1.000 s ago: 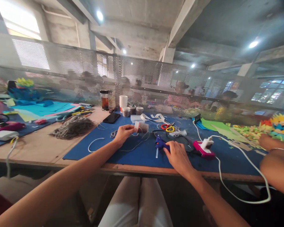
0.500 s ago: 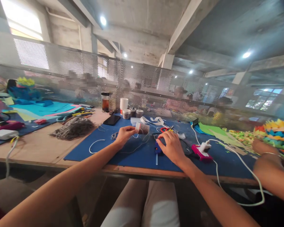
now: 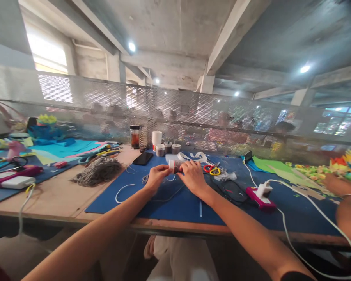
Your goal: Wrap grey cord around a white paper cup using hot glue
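My left hand pinches a small cup with a white rim, tipped on its side above the blue mat. Its outside looks wrapped in grey cord. My right hand is closed over the cup's other end, fingertips against it, hiding most of that end. Whether anything else is in those fingers I cannot make out. A clear glue stick shows below my right wrist. Scissors with red and yellow handles lie right of this hand. White ribbon is loose behind it.
Grey cord is heaped at left, near a phone. Several small cups and a jar stand at the back. A pink power strip with a white cable sits right. Another person's arm reaches in.
My right hand has moved left from beside a blue glue gun to the small cup. The left hand still holds the cup. The camera view has shifted slightly, and the glue gun's body is hidden now.
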`<state>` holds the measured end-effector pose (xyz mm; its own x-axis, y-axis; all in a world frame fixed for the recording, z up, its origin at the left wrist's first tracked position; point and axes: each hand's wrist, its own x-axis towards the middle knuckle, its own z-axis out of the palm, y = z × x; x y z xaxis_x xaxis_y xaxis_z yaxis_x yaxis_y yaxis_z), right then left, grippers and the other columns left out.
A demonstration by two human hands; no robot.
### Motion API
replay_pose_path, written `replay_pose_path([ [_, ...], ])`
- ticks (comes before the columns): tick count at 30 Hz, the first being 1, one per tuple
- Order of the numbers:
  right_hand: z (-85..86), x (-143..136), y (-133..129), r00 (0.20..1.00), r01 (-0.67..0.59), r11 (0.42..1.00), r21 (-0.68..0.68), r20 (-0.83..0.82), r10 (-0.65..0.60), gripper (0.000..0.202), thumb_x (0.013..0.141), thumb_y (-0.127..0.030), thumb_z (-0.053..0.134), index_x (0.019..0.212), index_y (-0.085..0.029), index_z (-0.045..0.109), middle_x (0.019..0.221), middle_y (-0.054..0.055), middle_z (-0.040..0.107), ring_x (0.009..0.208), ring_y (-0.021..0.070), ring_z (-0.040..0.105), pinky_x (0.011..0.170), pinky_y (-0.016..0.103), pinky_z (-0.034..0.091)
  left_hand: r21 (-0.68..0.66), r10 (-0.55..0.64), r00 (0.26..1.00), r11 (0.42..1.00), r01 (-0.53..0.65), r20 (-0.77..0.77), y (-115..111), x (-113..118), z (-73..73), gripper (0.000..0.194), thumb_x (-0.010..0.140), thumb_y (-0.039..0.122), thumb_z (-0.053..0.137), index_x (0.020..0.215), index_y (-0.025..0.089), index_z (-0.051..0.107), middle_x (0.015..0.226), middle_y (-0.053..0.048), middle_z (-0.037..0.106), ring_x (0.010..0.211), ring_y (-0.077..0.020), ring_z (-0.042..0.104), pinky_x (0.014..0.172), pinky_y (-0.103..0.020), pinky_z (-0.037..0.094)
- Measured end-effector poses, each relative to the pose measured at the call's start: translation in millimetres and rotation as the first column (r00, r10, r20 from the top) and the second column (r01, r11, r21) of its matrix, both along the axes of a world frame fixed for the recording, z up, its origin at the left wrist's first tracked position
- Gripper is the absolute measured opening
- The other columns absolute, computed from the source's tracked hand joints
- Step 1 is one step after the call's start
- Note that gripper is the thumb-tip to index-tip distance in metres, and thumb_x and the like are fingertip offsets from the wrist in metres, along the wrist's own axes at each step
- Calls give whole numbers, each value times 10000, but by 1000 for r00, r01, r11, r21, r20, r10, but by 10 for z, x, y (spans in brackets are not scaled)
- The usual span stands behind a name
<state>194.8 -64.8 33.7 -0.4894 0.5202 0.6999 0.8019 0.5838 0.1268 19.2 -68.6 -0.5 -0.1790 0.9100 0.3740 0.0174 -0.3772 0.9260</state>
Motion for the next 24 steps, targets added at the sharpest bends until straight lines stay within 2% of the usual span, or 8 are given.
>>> replay_pose_path([
  [3, -26, -8, 46, 999, -22, 1000, -22, -44, 21, 34, 825, -223, 596, 807, -201, 577, 885, 44, 648, 925, 221, 537, 834, 363, 321, -4, 10, 1000, 1000, -10, -10, -26, 12, 20, 269, 630, 361, 750, 779, 139, 726, 655, -17, 651, 604, -129, 528, 596, -251, 388],
  [5, -34, 7, 60, 996, -39, 998, -42, -80, 35, 28, 825, -188, 567, 800, -201, 562, 869, 37, 648, 901, 206, 544, 822, 348, 318, -11, 30, 999, 999, -30, -17, -31, 14, 23, 281, 623, 368, 756, 781, 137, 727, 658, -18, 654, 608, -131, 531, 597, -251, 385],
  [9, -58, 69, 56, 988, -72, 996, -46, -139, 65, 31, 845, -230, 560, 839, -206, 542, 842, 17, 642, 855, 185, 553, 808, 334, 317, -14, 16, 1000, 1000, -16, -21, -4, 14, -3, 307, 625, 379, 758, 803, 131, 727, 685, -26, 667, 628, -136, 542, 615, -252, 392],
  [12, -86, 114, 63, 987, -83, 996, -33, -142, 78, 133, 825, -307, 621, 883, -214, 545, 874, 20, 637, 871, 199, 553, 801, 342, 320, -18, 0, 1000, 1000, 0, -20, 13, 22, -16, 327, 627, 381, 760, 832, 128, 726, 712, -34, 680, 646, -139, 555, 637, -254, 401],
  [17, -108, 131, 106, 989, -92, 996, -12, -119, 90, 41, 828, -213, 590, 821, -216, 550, 894, 43, 629, 909, 214, 549, 810, 348, 319, -39, -14, 1000, 999, 14, -18, 12, 36, -7, 321, 609, 369, 775, 821, 133, 725, 707, -30, 685, 645, -142, 566, 646, -258, 406],
  [24, -82, 120, 102, 973, -123, 992, -28, -201, 115, 51, 815, -162, 539, 817, -209, 518, 822, 18, 629, 824, 180, 561, 793, 325, 326, -32, -13, 997, 999, 11, -70, 1, 25, -11, 310, 632, 370, 759, 837, 139, 731, 706, -27, 688, 630, -141, 565, 621, -262, 403],
])
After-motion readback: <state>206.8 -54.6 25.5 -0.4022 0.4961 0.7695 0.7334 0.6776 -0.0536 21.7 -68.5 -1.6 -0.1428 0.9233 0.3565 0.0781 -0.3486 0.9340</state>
